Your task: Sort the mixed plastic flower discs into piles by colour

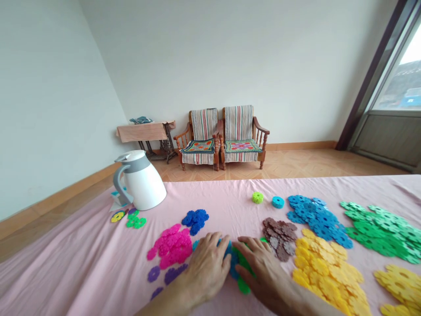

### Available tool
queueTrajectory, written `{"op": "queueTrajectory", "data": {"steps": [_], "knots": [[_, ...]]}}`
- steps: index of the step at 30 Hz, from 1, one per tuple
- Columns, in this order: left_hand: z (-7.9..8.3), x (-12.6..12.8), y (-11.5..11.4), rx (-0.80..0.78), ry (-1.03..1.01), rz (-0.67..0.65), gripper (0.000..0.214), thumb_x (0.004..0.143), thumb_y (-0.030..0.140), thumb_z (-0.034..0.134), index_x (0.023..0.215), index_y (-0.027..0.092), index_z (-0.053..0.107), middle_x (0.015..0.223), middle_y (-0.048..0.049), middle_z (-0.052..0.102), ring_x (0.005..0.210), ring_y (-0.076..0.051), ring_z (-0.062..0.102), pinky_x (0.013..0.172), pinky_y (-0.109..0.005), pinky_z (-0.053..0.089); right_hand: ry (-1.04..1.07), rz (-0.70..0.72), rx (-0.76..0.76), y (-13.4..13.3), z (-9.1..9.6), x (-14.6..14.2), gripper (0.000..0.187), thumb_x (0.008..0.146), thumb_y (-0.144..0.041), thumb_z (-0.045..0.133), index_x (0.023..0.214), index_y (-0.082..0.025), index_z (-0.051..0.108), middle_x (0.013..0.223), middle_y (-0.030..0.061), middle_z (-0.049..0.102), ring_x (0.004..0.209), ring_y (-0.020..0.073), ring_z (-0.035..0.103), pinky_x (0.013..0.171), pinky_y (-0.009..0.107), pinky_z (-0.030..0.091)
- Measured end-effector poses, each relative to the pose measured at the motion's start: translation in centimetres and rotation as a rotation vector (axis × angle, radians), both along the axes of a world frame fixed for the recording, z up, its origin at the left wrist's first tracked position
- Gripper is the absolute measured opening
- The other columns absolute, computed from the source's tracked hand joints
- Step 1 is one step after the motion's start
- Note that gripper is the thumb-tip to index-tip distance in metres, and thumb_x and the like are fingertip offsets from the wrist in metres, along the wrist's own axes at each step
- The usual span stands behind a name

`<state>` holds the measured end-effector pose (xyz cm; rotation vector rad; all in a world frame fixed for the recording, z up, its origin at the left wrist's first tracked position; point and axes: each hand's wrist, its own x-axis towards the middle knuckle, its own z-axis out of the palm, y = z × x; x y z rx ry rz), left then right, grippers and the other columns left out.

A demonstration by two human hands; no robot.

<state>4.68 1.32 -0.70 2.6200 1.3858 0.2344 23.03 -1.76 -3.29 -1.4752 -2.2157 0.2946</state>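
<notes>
My left hand point(210, 263) is palm down on blue flower-shaped plastic discs point(233, 263), its fingers loosely spread and partly covering them. Beside it, my right hand point(263, 267) rests with fingers apart over green flower-shaped discs point(244, 264). The blue and green discs meet between the two hands; what lies under the palms is hidden. Left of my left hand are a pink disc pile point(173, 245) and purple discs point(174, 274). A dark blue pile point(195, 220) sits just beyond it. Brown discs point(279, 237) lie close to my right fingertips.
Yellow point(325, 267), blue point(315, 217) and green piles point(388, 230) spread over the pink cloth point(88, 263) to the right. Small lime point(257, 197) and turquoise stacks point(278, 202) stand further back. A white jug point(148, 186) stands at left. Two wooden chairs point(238, 151) are behind.
</notes>
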Motion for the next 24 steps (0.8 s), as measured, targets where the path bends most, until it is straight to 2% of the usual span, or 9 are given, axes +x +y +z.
{"op": "queueTrajectory", "data": {"steps": [4,7,11,15,18,20,22,24], "knots": [[1.0,-3.1,1.5,0.013,0.025,0.010,0.040,0.088,0.016,0.036,0.125,0.019,0.051,0.121,-0.0093,0.056,0.111,-0.024,0.047,0.098,-0.043,0.033,0.005,-0.064,0.121,1.0,0.7,3.4,0.034,0.085,-0.013,0.040,0.111,-0.019,0.061,0.111,0.0110,0.064,0.102,0.0228,0.055,0.087,0.040,0.041],[1.1,-4.7,2.2,0.017,0.096,0.075,0.041,0.081,0.007,0.037,0.114,0.018,0.058,0.111,-0.0095,0.061,0.106,-0.025,0.050,0.098,-0.045,0.032,-0.080,-0.056,0.093,1.7,1.3,5.3,0.037,0.081,-0.005,0.038,0.104,-0.019,0.065,0.099,0.0095,0.067,0.094,0.0223,0.057,0.083,0.039,0.040],[0.6,-4.8,1.8,0.001,0.125,0.083,0.037,0.080,0.004,0.036,0.100,0.020,0.062,0.102,-0.0072,0.063,0.102,-0.024,0.052,0.097,-0.046,0.030,-0.130,0.003,0.022,1.5,1.2,5.2,0.031,0.081,-0.005,0.041,0.093,-0.021,0.065,0.090,0.0060,0.067,0.090,0.0210,0.057,0.083,0.038,0.036],[0.3,-4.2,1.0,-0.043,0.055,0.051,0.039,0.074,0.001,0.037,0.093,0.021,0.064,0.096,-0.0048,0.062,0.097,-0.022,0.052,0.091,-0.039,0.036,-0.100,0.033,0.007,0.7,0.1,4.3,0.029,0.082,-0.006,0.040,0.088,-0.021,0.063,0.086,0.0055,0.065,0.085,0.0197,0.056,0.079,0.035,0.037],[0.3,-4.3,0.9,-0.103,-0.015,0.001,0.047,0.068,-0.003,0.037,0.098,0.021,0.064,0.098,-0.0040,0.062,0.096,-0.019,0.053,0.088,-0.033,0.039,-0.062,0.047,-0.010,0.3,-0.3,4.2,0.030,0.084,-0.006,0.036,0.089,-0.020,0.063,0.084,0.0056,0.063,0.080,0.0184,0.055,0.073,0.032,0.039],[0.4,-4.8,1.1,-0.106,-0.058,-0.019,0.053,0.067,-0.004,0.037,0.107,0.022,0.061,0.103,-0.0033,0.063,0.100,-0.018,0.053,0.092,-0.031,0.038,-0.050,0.038,-0.009,0.2,-0.1,4.6,0.031,0.084,-0.006,0.036,0.091,-0.021,0.063,0.085,0.0054,0.063,0.081,0.0182,0.055,0.073,0.031,0.039],[0.4,-5.4,1.5,-0.066,-0.061,0.002,0.053,0.068,-0.004,0.037,0.109,0.022,0.060,0.107,-0.0037,0.063,0.103,-0.018,0.053,0.098,-0.032,0.035,-0.062,0.004,0.018,0.3,0.3,5.3,0.032,0.083,-0.005,0.037,0.094,-0.021,0.062,0.091,0.0061,0.064,0.086,0.0195,0.055,0.076,0.033,0.038],[0.5,-6.0,2.0,-0.023,-0.020,0.036,0.045,0.070,-0.002,0.038,0.101,0.019,0.062,0.104,-0.0051,0.064,0.101,-0.020,0.054,0.098,-0.035,0.034,-0.102,-0.003,0.034,0.5,0.7,6.0,0.030,0.081,-0.005,0.039,0.093,-0.021,0.062,0.094,0.0071,0.064,0.090,0.0211,0.055,0.079,0.036,0.037]]}}
